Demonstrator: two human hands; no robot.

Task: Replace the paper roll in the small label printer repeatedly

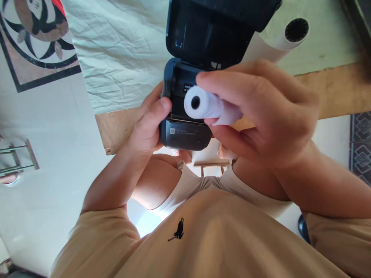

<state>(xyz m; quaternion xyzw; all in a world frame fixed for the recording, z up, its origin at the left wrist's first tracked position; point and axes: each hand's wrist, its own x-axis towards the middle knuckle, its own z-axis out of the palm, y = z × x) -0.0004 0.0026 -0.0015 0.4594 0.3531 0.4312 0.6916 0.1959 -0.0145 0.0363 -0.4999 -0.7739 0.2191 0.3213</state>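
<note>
My left hand (150,123) grips the left side of a small black receipt printer (185,139), its thumb on the edge. The printer's lid (207,34) is swung up, so the hollow paper bay faces me. Between the thumb and fingers of my right hand (261,112) is a white paper roll (205,103), its round end with a dark core turned toward the left. The roll is held in front of the bay and hides part of it; whether the two touch I cannot tell. Some loose paper hangs from the roll's underside.
Behind the printer, a pale green cloth (121,54) covers a table with a wooden edge (327,90). A white cylinder with a black end (296,30) lies on the cloth at upper right. A metal-framed stool (20,158) stands at the left on the pale floor.
</note>
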